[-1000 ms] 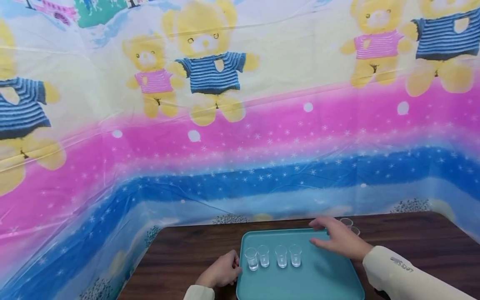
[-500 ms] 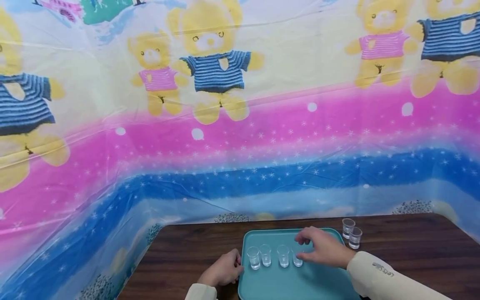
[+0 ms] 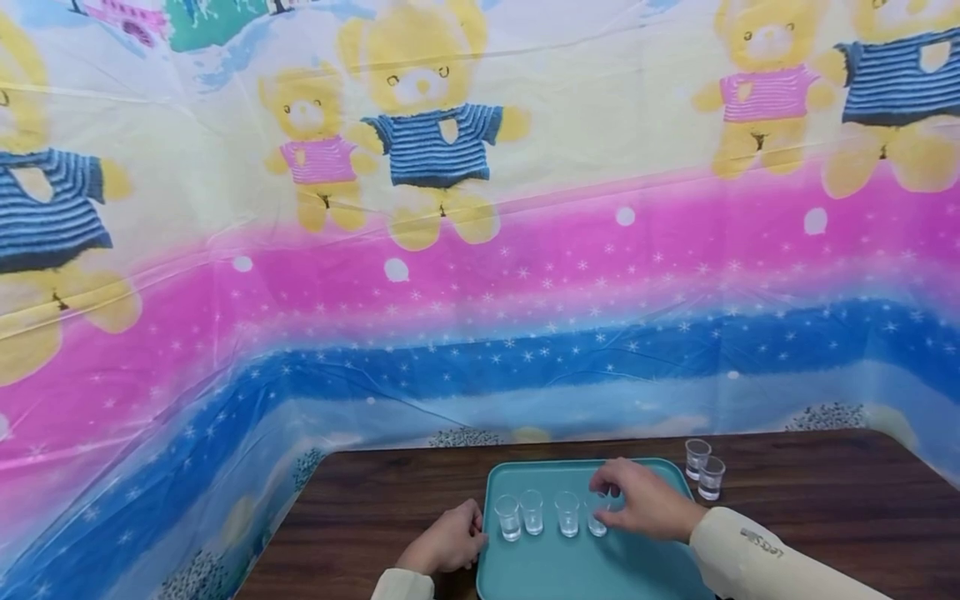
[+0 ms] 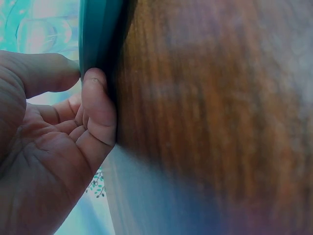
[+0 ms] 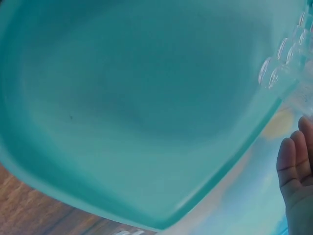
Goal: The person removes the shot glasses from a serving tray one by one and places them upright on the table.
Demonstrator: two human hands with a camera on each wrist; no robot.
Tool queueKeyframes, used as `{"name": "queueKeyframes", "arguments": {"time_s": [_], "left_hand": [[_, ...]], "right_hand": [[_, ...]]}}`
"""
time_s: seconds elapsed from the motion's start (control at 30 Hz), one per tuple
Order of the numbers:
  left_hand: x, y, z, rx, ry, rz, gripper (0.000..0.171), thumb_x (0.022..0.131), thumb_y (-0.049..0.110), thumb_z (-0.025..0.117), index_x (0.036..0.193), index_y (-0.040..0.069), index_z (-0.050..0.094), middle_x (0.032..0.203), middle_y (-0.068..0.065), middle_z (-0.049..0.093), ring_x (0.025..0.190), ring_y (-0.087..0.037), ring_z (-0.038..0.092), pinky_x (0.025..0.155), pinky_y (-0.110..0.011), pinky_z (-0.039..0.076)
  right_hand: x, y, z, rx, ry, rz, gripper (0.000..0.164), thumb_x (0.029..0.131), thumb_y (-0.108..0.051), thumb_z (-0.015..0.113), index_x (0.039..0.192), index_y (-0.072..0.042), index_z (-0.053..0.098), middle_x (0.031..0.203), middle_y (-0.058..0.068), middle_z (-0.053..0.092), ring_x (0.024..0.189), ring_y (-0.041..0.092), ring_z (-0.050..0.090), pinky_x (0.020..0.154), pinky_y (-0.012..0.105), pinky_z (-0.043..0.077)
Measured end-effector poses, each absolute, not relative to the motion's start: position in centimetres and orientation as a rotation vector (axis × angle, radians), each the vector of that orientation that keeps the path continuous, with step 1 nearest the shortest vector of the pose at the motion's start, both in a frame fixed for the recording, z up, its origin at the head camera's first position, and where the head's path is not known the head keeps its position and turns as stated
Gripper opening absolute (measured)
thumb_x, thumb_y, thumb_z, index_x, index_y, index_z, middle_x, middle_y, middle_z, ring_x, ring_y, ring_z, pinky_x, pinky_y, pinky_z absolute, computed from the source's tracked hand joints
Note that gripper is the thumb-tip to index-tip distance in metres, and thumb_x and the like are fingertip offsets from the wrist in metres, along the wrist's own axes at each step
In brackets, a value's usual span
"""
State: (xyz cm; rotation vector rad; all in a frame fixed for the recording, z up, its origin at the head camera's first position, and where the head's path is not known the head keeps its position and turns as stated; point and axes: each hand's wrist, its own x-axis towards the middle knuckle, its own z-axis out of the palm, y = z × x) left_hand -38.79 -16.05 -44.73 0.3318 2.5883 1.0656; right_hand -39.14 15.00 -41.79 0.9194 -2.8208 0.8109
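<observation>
Several small clear shot glasses (image 3: 567, 514) stand in a row on a teal tray (image 3: 577, 571). My left hand (image 3: 448, 537) pinches the tray's left rim; in the left wrist view the thumb lies against the rim (image 4: 95, 36) and a bent finger is under it. My right hand (image 3: 645, 502) has its thumb and fingers curled round the rightmost shot glass (image 3: 597, 527), partly hiding it. In the right wrist view only a few fingertips (image 5: 287, 155) show, near that glass; the thumb is out of frame.
Two more shot glasses (image 3: 710, 479) stand on the dark wooden table (image 3: 810, 492) right of the tray's far corner. A cloth printed with bears (image 3: 442, 142) hangs behind the table's back edge.
My right hand has come left across the tray from near the two table glasses to the rightmost glass in the row, and its fingers have closed in. The left hand has stayed at the rim.
</observation>
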Motion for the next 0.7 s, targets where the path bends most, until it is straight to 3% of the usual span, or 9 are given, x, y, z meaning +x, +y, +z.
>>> {"name": "queueKeyframes", "arguments": {"time_s": [0.7], "left_hand": [[-38.9, -16.0, -44.8, 0.324, 2.570, 1.080, 0.010, 0.093, 0.004, 0.056, 0.088, 0.004, 0.047, 0.070, -0.012, 0.053, 0.056, -0.021, 0.051, 0.049, -0.032, 0.040]], "right_hand": [[-39.2, 19.3, -40.0, 0.804, -2.714, 0.840, 0.027, 0.081, -0.025, 0.076, 0.102, -0.013, 0.063, 0.090, -0.004, 0.057, 0.080, 0.015, 0.055, 0.065, 0.026, 0.047]]}}
